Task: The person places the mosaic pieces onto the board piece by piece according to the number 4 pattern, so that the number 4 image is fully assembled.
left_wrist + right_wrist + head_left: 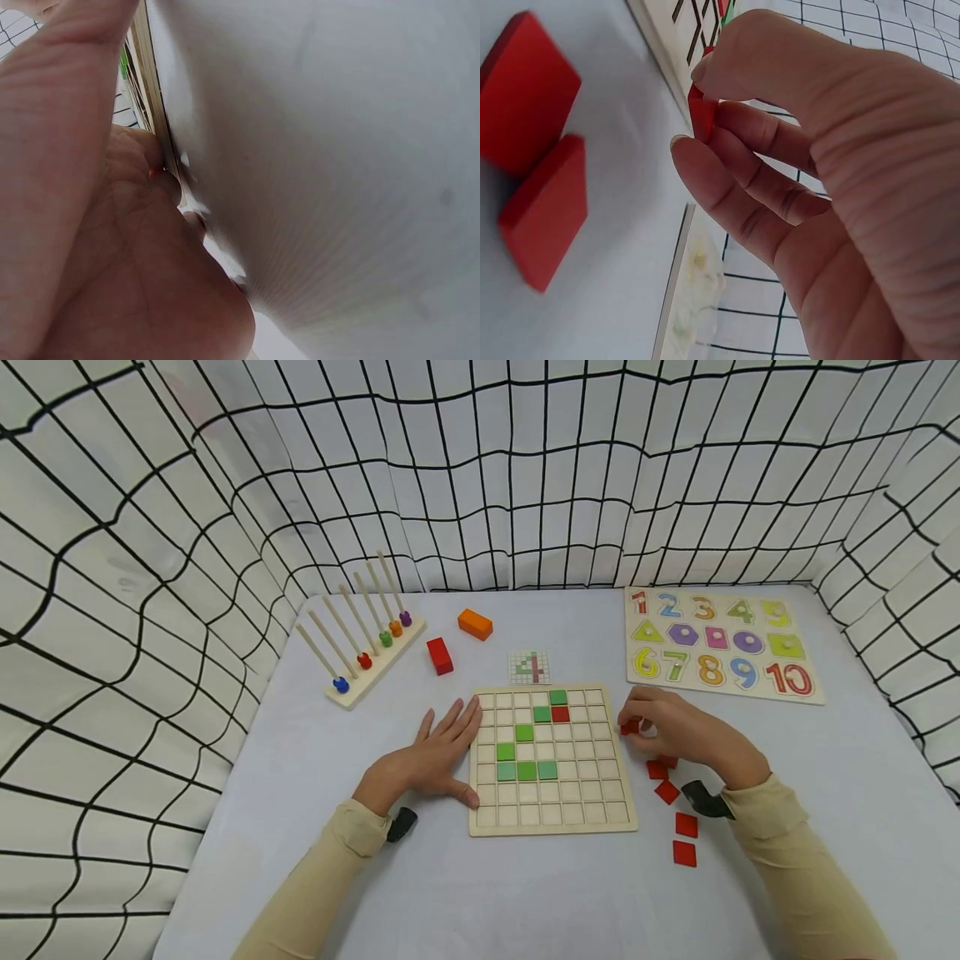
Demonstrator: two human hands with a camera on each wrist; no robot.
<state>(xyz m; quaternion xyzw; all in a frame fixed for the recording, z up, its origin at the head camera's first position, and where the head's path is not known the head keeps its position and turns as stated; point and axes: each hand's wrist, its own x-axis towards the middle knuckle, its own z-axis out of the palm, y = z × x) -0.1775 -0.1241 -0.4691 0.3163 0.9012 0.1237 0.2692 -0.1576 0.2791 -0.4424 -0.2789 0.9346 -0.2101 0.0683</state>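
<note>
A wooden grid board (555, 816) lies in the middle of the table, with several green square tiles (527, 771) and one red square tile (560, 714) in its cells. Along the board's left edge rests my left hand (427, 764), fingers spread, thumb near the lower corner. Just off the right edge, my right hand (671, 727) pinches a small red square tile (702, 116) between thumb and fingertips. Several loose red tiles (686, 825) lie on the table below this hand, two of them close up in the right wrist view. The left palm fills much of the left wrist view.
Behind the board lies a small printed pattern card (528, 667). A peg stand with beads (382, 662), a red block (440, 657) and an orange block (476, 624) are at the back left. A number puzzle board (722, 612) is back right. Black netting over white cloth surrounds the table.
</note>
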